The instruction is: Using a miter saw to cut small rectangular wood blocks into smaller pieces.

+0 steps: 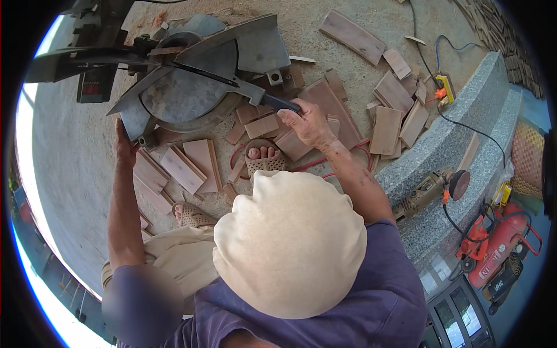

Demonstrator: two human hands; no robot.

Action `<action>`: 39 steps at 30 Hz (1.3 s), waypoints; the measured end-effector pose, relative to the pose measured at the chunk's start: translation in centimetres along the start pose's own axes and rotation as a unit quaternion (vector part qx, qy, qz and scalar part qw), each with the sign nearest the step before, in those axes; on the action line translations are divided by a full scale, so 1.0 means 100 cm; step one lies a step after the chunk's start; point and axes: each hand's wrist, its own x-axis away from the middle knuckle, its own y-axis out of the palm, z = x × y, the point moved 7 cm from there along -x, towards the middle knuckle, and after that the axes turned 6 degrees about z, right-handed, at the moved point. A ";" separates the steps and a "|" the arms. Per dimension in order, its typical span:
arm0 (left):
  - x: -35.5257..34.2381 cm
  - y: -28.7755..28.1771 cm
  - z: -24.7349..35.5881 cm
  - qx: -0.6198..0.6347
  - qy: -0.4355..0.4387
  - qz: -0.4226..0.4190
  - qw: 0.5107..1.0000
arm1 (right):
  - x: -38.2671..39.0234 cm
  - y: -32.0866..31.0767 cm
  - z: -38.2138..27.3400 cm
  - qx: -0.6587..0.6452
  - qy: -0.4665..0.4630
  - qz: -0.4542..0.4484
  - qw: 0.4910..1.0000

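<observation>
A grey metal miter saw stands on the ground at the upper left, its round table facing up. My right hand is wrapped round the black handle that sticks out from the saw toward the right. At the saw's left end, my left hand is closed against the edge of the metal base, its fingers partly hidden. Cut wooden boards lie below the saw, close to my feet. More wood pieces lie under and past my right hand.
A loose pile of boards is at the right, with one long plank farther off. Stone steps carry an angle grinder. Cords run across the ground to a yellow power strip. A red air compressor stands at lower right.
</observation>
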 end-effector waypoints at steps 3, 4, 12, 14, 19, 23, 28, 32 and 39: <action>-0.001 0.000 -0.002 0.011 -0.007 0.017 1.000 | 0.007 -0.006 -0.021 0.181 -0.126 0.093 0.971; -0.001 0.002 -0.002 0.019 -0.010 0.015 1.000 | 0.010 -0.007 -0.026 0.272 -0.220 0.143 0.926; -0.004 -0.004 -0.005 0.034 -0.013 0.024 0.999 | 0.019 -0.006 -0.028 0.258 -0.261 0.194 0.910; -0.002 -0.001 -0.005 0.039 -0.002 0.026 0.999 | 0.009 -0.002 0.021 -0.073 0.102 0.045 0.991; -0.001 0.005 0.000 0.038 0.008 0.012 0.999 | 0.002 0.005 0.023 -0.298 0.225 -0.055 0.926; 0.002 0.008 0.005 0.019 0.008 0.020 1.000 | -0.010 -0.008 0.008 -0.062 0.082 0.001 0.995; 0.013 0.005 0.006 0.019 0.001 0.058 0.998 | -0.003 -0.010 -0.050 0.286 -0.045 0.024 0.957; 0.012 0.000 0.008 -0.005 -0.005 0.060 0.998 | -0.019 0.005 -0.064 0.287 -0.033 -0.056 0.956; 0.022 0.015 0.025 -0.009 0.030 -0.018 0.999 | -0.042 0.036 -0.035 0.247 0.147 -0.171 0.942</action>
